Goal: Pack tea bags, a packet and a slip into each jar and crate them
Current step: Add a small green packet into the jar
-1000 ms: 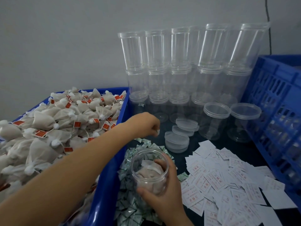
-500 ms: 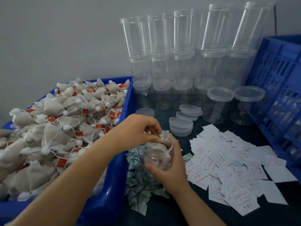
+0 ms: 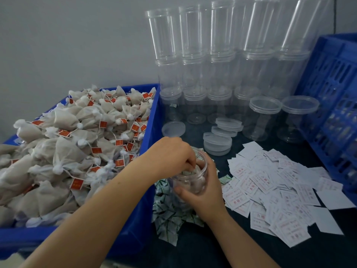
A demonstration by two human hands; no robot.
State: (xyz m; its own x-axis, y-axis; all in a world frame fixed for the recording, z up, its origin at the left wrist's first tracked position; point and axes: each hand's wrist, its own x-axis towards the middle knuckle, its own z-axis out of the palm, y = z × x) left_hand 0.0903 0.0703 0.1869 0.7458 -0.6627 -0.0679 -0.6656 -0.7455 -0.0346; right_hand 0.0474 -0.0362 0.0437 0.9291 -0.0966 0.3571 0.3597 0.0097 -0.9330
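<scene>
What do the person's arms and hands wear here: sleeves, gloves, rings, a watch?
Nothing shows. The left hand and right hand are bare, without gloves, rings or a watch, and both forearms are uncovered as far as the picture's lower edge; no sleeve is in view.

Single view only: head-worn wide-angle camera, looking forward and down onto dark table (image 3: 241, 248) from close above. Lens tilted toward grey wall (image 3: 67, 35) at 12 o'clock. Both forearms enter frame from 6–7 o'clock. Blue bin (image 3: 148, 219) fills 9 o'clock side, blue crate (image 3: 328, 78) cut off at 3 o'clock edge. Straight edges bow near frame borders. No second view to overlap.
</scene>
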